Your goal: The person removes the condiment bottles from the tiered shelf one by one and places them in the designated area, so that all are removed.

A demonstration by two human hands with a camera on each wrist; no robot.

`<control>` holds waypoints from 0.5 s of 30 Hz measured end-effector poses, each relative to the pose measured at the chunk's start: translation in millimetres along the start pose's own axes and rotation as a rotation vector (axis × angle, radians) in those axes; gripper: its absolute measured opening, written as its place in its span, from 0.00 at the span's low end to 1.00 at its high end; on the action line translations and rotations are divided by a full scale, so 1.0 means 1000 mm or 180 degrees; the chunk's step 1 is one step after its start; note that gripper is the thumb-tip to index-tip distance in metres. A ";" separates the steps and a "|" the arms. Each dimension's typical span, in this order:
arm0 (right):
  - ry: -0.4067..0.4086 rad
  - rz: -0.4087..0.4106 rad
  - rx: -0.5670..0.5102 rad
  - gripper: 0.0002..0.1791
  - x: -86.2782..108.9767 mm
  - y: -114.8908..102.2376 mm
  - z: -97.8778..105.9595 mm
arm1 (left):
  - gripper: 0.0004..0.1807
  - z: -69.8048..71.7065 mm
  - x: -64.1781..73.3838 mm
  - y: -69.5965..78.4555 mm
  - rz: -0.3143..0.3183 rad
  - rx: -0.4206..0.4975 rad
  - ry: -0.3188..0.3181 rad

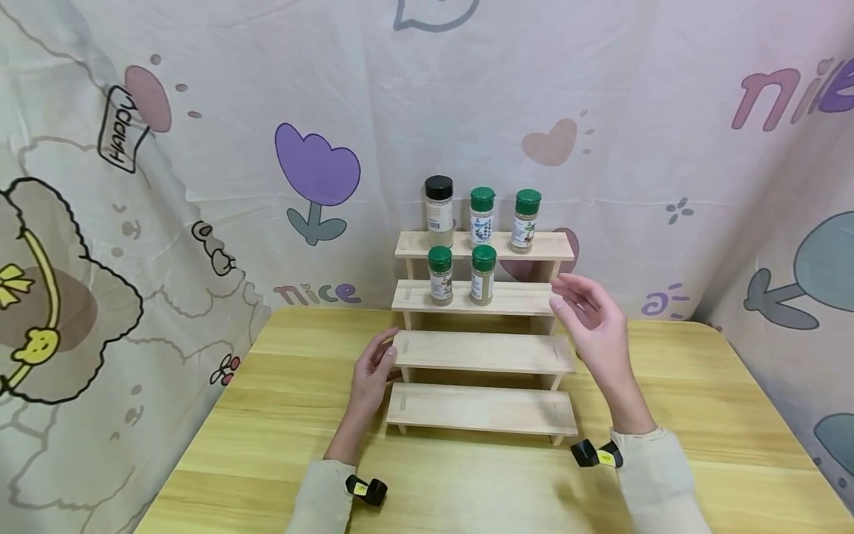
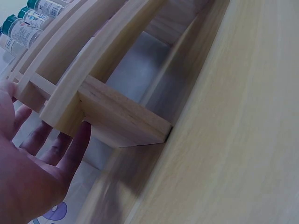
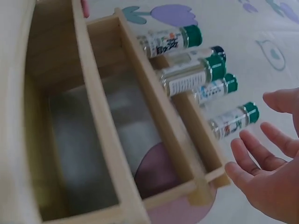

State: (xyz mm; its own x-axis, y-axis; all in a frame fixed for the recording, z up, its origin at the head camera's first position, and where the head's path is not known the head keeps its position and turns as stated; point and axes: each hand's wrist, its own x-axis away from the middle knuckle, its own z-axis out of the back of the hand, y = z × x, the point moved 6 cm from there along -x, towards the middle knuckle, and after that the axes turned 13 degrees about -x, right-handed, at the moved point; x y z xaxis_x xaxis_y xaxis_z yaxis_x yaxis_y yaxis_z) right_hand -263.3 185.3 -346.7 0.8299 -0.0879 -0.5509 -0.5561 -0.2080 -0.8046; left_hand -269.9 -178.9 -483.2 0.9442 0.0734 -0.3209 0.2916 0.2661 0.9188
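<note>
With my right hand [image 1: 597, 326] near the right end of a four-tier wooden rack [image 1: 482, 409], I hold nothing; its fingers curve loosely, the thumb apart from them. My left hand [image 1: 369, 377] is at the rack's left end, by the second step from the bottom, fingers spread and slightly bent, with nothing gripped; whether they press on the wood I cannot tell. The rack stands upright on the wood-grained counter [image 1: 280, 415]. On its top step, a black-capped jar [image 1: 439, 213] stands leftmost, then two green-capped jars [image 1: 482, 221], slightly apart. One step down, two shorter-looking jars [image 1: 440, 280], also with green lids, stand near each other. Behind hangs a pale printed cloth [image 1: 460, 104].
</note>
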 end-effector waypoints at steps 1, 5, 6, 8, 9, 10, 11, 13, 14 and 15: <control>-0.0025 -0.0018 0.0016 0.22 -0.002 -0.001 -0.002 | 0.20 0.000 0.000 0.000 0.0014 0.0005 -0.0009; -0.0134 -0.0002 0.0052 0.22 -0.014 -0.005 -0.014 | 0.20 -0.002 0.000 0.001 0.0046 0.0025 -0.0042; -0.0156 -0.0001 0.0024 0.21 -0.017 -0.005 -0.017 | 0.20 -0.002 0.000 0.001 0.0056 0.0024 -0.0044; -0.0205 -0.0012 0.0021 0.21 -0.022 -0.006 -0.024 | 0.20 -0.002 0.000 0.001 0.0061 0.0016 -0.0035; -0.0230 -0.0025 0.0046 0.21 -0.025 -0.006 -0.027 | 0.20 -0.001 0.000 0.001 0.0066 0.0018 -0.0031; -0.0255 -0.0039 0.0066 0.21 -0.027 -0.005 -0.030 | 0.20 -0.001 -0.001 0.001 0.0069 0.0015 -0.0027; -0.0278 -0.0056 0.0098 0.22 -0.030 -0.005 -0.034 | 0.20 -0.001 -0.001 0.001 0.0065 0.0009 -0.0022; -0.0338 -0.0078 0.0178 0.22 -0.034 -0.003 -0.039 | 0.20 -0.001 -0.001 0.000 0.0064 -0.0005 -0.0015; -0.0367 -0.0091 0.0201 0.22 -0.036 -0.002 -0.042 | 0.20 0.000 0.000 0.000 0.0068 -0.0004 -0.0013; -0.0394 -0.0104 0.0197 0.22 -0.038 0.000 -0.045 | 0.20 0.000 0.000 0.000 0.0071 -0.0004 -0.0013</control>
State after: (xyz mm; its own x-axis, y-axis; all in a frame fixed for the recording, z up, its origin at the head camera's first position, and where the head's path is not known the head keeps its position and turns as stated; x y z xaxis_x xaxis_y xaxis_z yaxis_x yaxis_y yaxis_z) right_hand -292.8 144.7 -315.3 0.8380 0.0395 -0.5443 -0.5338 -0.1479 -0.8326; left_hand -269.9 -178.4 -483.3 0.9512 0.0753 -0.2993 0.2702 0.2655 0.9255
